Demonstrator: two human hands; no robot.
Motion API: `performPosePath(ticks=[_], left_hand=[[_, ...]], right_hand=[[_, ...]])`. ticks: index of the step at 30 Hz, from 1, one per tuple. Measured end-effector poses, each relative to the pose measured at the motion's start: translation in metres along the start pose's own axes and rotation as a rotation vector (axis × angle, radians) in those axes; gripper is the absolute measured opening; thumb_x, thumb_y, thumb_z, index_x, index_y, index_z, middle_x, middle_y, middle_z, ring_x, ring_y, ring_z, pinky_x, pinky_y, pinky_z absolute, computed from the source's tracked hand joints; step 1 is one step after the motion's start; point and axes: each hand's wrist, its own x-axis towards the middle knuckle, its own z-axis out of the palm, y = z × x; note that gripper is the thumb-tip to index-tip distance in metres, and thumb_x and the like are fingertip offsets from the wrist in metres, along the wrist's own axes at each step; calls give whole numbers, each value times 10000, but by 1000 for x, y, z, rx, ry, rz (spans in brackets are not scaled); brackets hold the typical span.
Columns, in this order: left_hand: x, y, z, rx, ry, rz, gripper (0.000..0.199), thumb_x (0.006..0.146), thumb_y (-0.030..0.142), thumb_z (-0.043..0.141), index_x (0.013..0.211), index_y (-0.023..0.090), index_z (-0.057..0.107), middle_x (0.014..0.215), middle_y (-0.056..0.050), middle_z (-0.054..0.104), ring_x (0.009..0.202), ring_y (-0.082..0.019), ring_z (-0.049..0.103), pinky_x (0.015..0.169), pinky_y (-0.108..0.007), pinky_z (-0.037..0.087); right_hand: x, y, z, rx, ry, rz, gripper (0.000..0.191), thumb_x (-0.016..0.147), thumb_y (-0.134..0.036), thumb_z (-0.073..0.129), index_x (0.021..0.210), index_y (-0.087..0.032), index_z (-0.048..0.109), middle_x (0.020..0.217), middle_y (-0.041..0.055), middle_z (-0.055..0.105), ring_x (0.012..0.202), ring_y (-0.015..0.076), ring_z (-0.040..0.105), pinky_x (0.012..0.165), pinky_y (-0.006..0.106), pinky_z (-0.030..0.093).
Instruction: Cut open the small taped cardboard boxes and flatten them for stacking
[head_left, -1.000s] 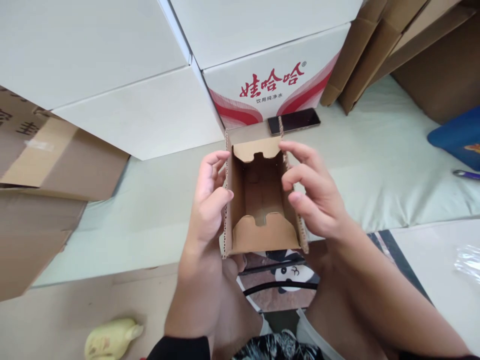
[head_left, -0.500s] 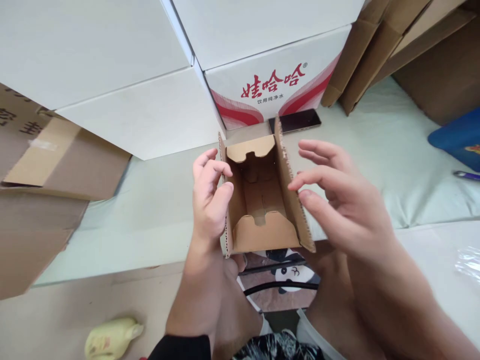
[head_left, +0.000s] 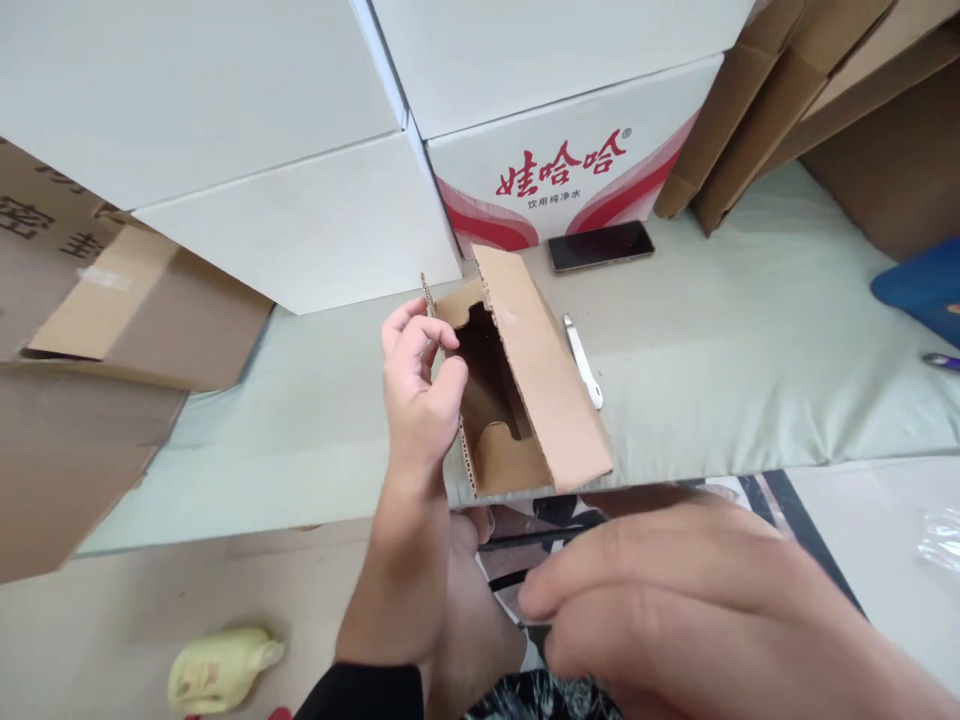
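Cardboard box (head_left: 592,425): sits at the near edge of the pale green cloth surface (head_left: 750,340), about midway along it; whether its near end overhangs that edge I cannot tell.
Right flap (head_left: 544,370): upright a moment ago, now tipped inward over the box's mouth, its rough rim (the raw corrugated side) lying across the opening.
Mouth of the box: the change leaves the right part covered and the left part exposed, so the folding is partway along, as I judge it.
Left hand (head_left: 421,400): at the left flap (head_left: 466,455), fingers curled over its rim in a loose hold; that flap stands up, and this hand alone is on the box now.
Right hand (head_left: 645,590): off the box, blurred, low over the lap, fingers bent and drawn together; whether anything is in them I cannot tell.
White tool (head_left: 583,362): just beside the box's right side, on the cloth, in plain sight now that the flap has tipped.
Phone (head_left: 600,246): toward the far edge, before the printed carton (head_left: 577,170).
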Motion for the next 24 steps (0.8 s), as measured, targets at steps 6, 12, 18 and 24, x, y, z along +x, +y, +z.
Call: performPosePath(ticks=[6, 12, 18, 24], left_hand=[[0, 0, 1, -28, 33, -14, 93, 652, 168, 573, 716, 225, 537, 1109, -104, 535, 1336, -314, 492, 981, -406, 525], [-1, -1, -1, 26, 74, 0, 182, 624, 134, 564, 773, 239, 560, 1111, -93, 532, 1432, -315, 400, 981, -407, 536], [-4, -6, -2, 91, 43, 111, 230, 634, 121, 569, 838, 225, 587, 1393, -105, 450, 1533, -331, 303, 1226, -495, 359], [1, -12, -12, -89, 19, 47, 189, 793, 301, 629, 974, 247, 611, 1485, -83, 436, 1510, -336, 380, 1173, -486, 444]], right_hand=[[7, 4, 2, -258, -204, -53, 328, 947, -188, 517, 1232, -180, 680, 1517, 104, 601, 1508, 321, 456, 1103, 459, 581], [16, 31, 27, -451, -46, 72, 341, 1020, -252, 454, 1299, -152, 623, 1569, 183, 524, 1538, 401, 384, 1102, 618, 510], [22, 57, 43, -645, -54, 164, 285, 1046, -292, 443, 1136, -195, 695, 1148, 93, 756, 1409, 379, 525, 1167, 616, 363], [23, 64, 33, -544, 25, 76, 228, 1031, -244, 477, 1120, -205, 684, 1035, 66, 748, 1329, 328, 562, 1118, 520, 384]])
